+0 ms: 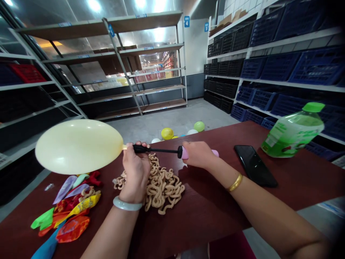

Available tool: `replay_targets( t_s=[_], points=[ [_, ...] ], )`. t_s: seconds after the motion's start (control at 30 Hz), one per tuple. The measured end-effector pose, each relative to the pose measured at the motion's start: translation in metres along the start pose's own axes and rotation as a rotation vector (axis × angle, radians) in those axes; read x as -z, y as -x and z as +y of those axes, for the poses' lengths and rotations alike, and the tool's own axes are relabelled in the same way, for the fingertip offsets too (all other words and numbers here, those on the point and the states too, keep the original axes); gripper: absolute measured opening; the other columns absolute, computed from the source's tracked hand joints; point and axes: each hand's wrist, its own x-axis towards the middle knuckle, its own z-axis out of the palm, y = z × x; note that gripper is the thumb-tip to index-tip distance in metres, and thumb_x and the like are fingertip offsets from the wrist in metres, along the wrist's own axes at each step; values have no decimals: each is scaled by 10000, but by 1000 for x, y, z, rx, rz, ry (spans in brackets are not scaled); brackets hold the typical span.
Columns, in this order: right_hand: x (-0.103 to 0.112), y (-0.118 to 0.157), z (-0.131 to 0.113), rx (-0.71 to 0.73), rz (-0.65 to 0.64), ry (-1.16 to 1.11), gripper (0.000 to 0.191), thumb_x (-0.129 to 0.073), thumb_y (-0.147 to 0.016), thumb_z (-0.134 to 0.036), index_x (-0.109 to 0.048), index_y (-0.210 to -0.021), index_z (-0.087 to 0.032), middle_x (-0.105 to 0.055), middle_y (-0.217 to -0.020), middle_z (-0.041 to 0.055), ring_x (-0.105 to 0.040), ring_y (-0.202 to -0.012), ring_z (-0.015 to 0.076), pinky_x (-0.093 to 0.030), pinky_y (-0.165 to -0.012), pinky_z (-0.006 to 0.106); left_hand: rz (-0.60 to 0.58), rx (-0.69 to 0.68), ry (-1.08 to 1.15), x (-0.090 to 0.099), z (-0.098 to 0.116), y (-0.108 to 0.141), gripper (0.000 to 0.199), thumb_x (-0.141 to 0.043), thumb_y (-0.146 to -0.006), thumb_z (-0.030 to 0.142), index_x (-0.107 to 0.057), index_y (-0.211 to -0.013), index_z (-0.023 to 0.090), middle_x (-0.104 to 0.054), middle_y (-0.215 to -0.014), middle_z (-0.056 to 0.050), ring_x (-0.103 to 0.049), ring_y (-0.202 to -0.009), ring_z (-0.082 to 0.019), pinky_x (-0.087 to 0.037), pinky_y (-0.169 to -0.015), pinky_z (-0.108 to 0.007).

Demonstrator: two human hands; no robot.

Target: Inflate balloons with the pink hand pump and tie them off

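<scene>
Balloon [78,146]: light, thin-skinned, judged fragile; left hand [136,169] is pinching its neck on the nozzle.
Hand pump [172,151]: rigid; right hand [198,154] fingers are clenching its pink handle.

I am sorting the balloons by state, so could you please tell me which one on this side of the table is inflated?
The pale yellow balloon on the pump nozzle, held by the left hand; the coloured ones lie flat.

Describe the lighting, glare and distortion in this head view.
Head view: ceiling lights blow out to white glare; wide-angle lens bends the shelving and tilts the green bottle; corners darken; the pale yellow balloon and both hands, left and right, look sharp and evenly lit.
</scene>
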Motion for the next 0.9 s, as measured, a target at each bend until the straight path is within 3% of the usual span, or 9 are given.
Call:
replay_targets(
  t_s=[0.23, 0.4, 0.53, 0.77, 0.9],
  points=[
    [-1, 8, -22, 27, 69, -84, 301, -606, -802, -397, -537, -1017, -198, -723, -957, 92, -705, -858, 289, -485, -697, 331, -103, 131, -12, -18, -29, 55, 205, -676, -850, 323, -517, -849, 193, -575, -803, 1, -579, -724, -132, -510, -763, -317],
    [3, 12, -32, 27, 75, -132, 298, -574, -836, -411, -534, -1035, -193, -722, -959, 103, -705, -874, 284, -481, -697, 329, -125, 111, -27, -22, -29, 66, 180, -671, -860, 310, -539, -836, 190, -575, -810, -3, -582, -726, -128, -515, -754, -305],
    [0, 8, -29, 7, 70, -140, 290, -553, -845, -408, -538, -1041, -195, -721, -969, 103, -704, -871, 289, -475, -688, 333, -143, 86, -44, -17, -20, 48, 175, -670, -859, 300, -547, -843, 177, -575, -809, -13, -590, -723, -137, -517, -723, -310],
    [-15, -4, -5, 5, 14, -86, 252, -562, -830, -391, -553, -1001, -207, -719, -972, 93, -702, -863, 308, -453, -689, 350, 59, 67, 3, 9, 7, -14, 145, -619, -831, 213, -479, -807, 185, -561, -709, 6, -583, -633, -149, -499, -639, -316],
    [-19, -7, 2, 9, -3, -80, 247, -536, -848, -393, -554, -1012, -209, -715, -993, 96, -697, -886, 308, -441, -708, 356, 105, 53, 23, 18, 14, -29, 139, -613, -809, 194, -474, -806, 188, -549, -684, 14, -577, -612, -146, -484, -617, -301]
  ],
)
